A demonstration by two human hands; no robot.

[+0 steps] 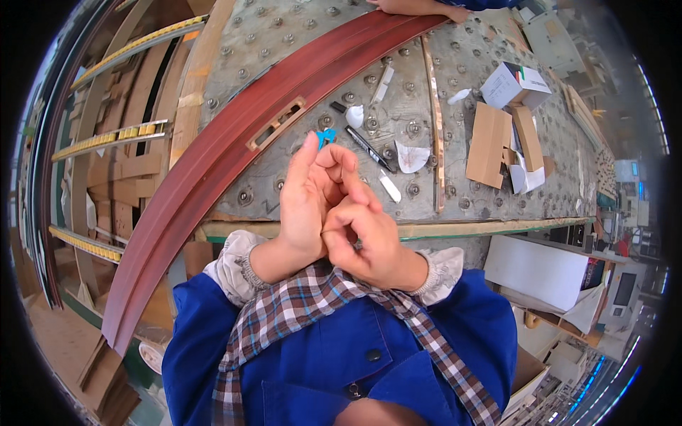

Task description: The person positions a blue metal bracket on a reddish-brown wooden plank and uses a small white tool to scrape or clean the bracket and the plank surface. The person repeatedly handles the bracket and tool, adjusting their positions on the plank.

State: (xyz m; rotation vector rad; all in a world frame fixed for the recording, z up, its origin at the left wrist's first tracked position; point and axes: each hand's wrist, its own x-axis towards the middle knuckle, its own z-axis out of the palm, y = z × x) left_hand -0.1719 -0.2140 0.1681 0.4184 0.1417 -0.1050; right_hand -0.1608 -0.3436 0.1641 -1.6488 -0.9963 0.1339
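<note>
Over a metal bench (490, 128) studded with roller balls, a person in a blue jacket and plaid collar is holding both hands together close to the chest. Far to the left, curved wooden strips (114, 135) with yellow edging are standing stacked beside the bench. Next, a long reddish-brown wooden moulding (213, 153) is lying diagonally across the bench, with a rectangular slot (277, 124) cut through its face. The left hand (302, 206) is rising upright, its fingers (309, 153) stretched nearly straight and close together, gripping nothing that can be seen. The right hand (366, 238) is pressing against it, its fingers (341, 160) curling in and hooking around the left hand's fingers; whether anything small is pinched between them cannot be told. Just behind the fingertips, a small blue plastic piece (327, 135) is resting on the bench, apart from both hands. To its right, a white glue bottle (353, 115) and a black marker (369, 149) are lying near each other, with a small white tube (389, 186) just below. Further right, a thin wooden strip (435, 121) is running up the bench, and beyond it, flattened cardboard pieces (490, 142) and a small white box (513, 84) are sitting. At the top edge, another person's hand (419, 7) is resting on the bench.
</note>
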